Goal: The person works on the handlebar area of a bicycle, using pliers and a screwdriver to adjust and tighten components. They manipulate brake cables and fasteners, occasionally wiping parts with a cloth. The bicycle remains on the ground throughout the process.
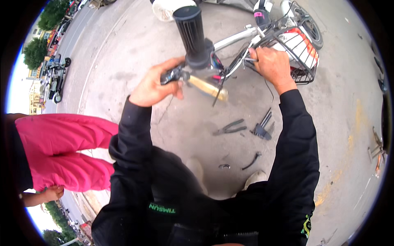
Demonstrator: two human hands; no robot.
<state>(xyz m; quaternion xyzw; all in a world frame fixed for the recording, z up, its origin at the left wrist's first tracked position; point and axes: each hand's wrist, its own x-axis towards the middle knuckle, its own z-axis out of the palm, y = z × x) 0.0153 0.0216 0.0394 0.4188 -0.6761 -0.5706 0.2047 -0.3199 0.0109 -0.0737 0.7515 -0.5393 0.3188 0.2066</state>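
Observation:
Beside the black handlebar grip [191, 37], my left hand [152, 86] is closed round the black clamp end of a brake lever [207, 87], whose gold blade points right. My right hand [273, 67] is closed in a pinch by the cables [240, 59], left of the wire basket [305, 67]. A short, thin metal piece [250, 60] sticks out leftward from its fingertips; its other end is hidden in the hand. White bike frame tubing [234, 39] runs behind the cables.
Pliers [230, 127] and a dark holder with metal rods [263, 128] lie on the ground below. Near my shoes [255, 178] are a curved black strip [251, 161] and a small ring-like part [224, 166]. A person in pink trousers [67, 151] stands at left.

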